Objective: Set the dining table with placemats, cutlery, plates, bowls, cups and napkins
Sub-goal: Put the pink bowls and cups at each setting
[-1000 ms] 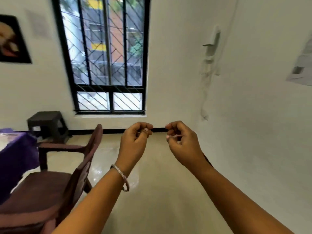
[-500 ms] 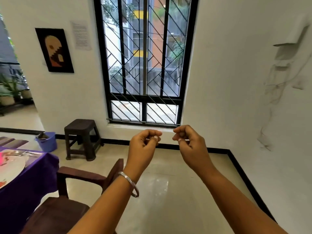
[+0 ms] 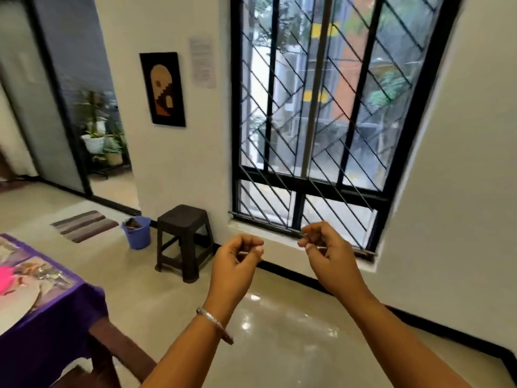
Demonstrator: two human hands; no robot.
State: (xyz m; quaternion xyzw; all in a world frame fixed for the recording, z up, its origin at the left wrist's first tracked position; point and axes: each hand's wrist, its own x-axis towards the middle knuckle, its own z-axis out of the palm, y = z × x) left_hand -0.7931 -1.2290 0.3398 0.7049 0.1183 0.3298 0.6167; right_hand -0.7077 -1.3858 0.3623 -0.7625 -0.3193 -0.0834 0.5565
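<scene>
Both my hands are raised in front of me over the floor, away from the table. My left hand (image 3: 237, 264), with a silver bangle on its wrist, has its fingers curled in with the thumb against them, and I see nothing in it. My right hand (image 3: 327, 259) is curled the same way, also holding nothing visible. At the far left is the corner of the dining table under a purple cloth (image 3: 56, 317). On it lie a patterned placemat (image 3: 36, 268), a pale plate (image 3: 16, 299), some shiny cutlery (image 3: 53, 277) and a blurred pink thing (image 3: 3, 278).
A dark wooden chair (image 3: 112, 348) stands by the table corner. A dark plastic stool (image 3: 181, 236) and a blue bucket (image 3: 138, 233) sit by the wall under the barred window (image 3: 307, 135). A striped rug (image 3: 84, 225) lies near a doorway. Glossy floor stretches ahead.
The view has swung left and up, bringing the table corner, stool, bucket and doorway into sight. My hands stay raised and curled and have drifted slightly apart.
</scene>
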